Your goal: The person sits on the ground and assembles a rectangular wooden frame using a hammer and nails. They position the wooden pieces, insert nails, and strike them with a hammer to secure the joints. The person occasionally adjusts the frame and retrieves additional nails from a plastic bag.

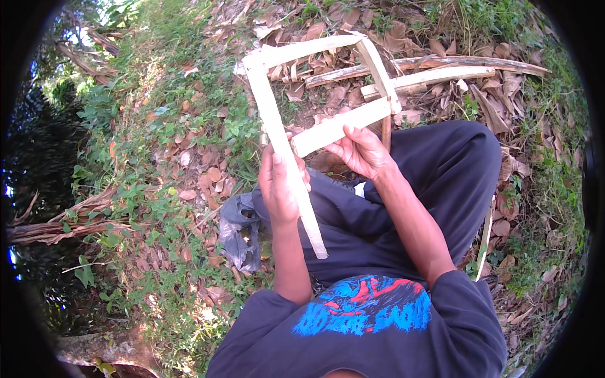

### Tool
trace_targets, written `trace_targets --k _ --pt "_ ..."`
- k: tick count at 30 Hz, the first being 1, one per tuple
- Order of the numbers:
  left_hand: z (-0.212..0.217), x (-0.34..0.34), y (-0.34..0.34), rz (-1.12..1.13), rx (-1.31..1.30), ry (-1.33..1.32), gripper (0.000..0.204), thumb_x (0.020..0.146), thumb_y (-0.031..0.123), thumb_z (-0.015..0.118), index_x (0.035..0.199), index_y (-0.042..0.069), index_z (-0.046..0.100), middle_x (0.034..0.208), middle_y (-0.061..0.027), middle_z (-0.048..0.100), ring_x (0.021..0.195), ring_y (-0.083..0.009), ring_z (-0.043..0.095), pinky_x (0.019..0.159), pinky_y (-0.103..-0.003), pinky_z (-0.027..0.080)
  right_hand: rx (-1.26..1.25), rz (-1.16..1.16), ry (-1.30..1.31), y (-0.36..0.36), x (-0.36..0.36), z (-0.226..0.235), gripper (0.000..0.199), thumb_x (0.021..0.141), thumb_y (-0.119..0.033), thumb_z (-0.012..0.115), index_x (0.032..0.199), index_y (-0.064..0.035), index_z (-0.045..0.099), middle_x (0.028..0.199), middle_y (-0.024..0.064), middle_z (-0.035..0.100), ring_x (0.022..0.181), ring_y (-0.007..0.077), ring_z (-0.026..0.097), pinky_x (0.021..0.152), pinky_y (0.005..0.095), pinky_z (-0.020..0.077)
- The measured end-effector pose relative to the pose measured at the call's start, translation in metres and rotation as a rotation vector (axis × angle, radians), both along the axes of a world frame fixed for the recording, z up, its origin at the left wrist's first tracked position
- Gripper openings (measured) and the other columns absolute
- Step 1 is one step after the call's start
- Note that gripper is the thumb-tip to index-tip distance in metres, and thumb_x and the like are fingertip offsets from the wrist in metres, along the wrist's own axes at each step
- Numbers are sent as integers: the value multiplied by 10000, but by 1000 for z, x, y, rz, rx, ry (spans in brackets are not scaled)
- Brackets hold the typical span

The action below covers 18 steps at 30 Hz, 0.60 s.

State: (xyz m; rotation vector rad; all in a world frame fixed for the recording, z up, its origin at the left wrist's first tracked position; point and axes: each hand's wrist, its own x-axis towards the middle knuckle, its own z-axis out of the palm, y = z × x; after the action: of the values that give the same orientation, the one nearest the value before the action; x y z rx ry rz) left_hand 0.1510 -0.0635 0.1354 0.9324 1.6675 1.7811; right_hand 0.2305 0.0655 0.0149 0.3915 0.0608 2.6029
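Held up over my crossed legs is a four-sided frame of pale, peeled wooden slats. Its long left slat (270, 104) runs down toward my lap and sticks out past the near corner. My left hand (280, 189) is wrapped round this slat near that corner. The short near slat (343, 128) meets the long one there, and my right hand (362, 151) grips it from the near side, thumb on top. A far slat (312, 47) and a right slat (377, 68) make up the other sides. Whether the near joint is fastened cannot be made out.
Beyond my right knee, a long brown stick (498, 62) and a pale split piece of wood (441, 76) lie on dry leaves. A crumpled grey plastic bag (239, 233) is beside my left forearm. Grass and leaf litter surround me; a log (110, 349) lies at lower left.
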Motion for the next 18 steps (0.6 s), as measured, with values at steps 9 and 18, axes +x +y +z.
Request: trace_targets --k 9,18 --pt "4 1 -1 2 -51 7 425 1092 323 407 1339 -11 496 708 -55 521 525 -114 494 483 -253 442 -56 18 70 -3 -7 -11 408 972 -122 662 1313 51 520 1345 235 584 1278 338 583 1080 456 532" --pt "3 7 3 -6 -180 11 427 1076 344 475 1353 20 490 772 -44 572 581 -86 535 509 -242 474 -135 48 31 -9 -13 -31 434 957 -110 684 1331 35 519 1318 205 606 1258 313 598 1113 455 501"
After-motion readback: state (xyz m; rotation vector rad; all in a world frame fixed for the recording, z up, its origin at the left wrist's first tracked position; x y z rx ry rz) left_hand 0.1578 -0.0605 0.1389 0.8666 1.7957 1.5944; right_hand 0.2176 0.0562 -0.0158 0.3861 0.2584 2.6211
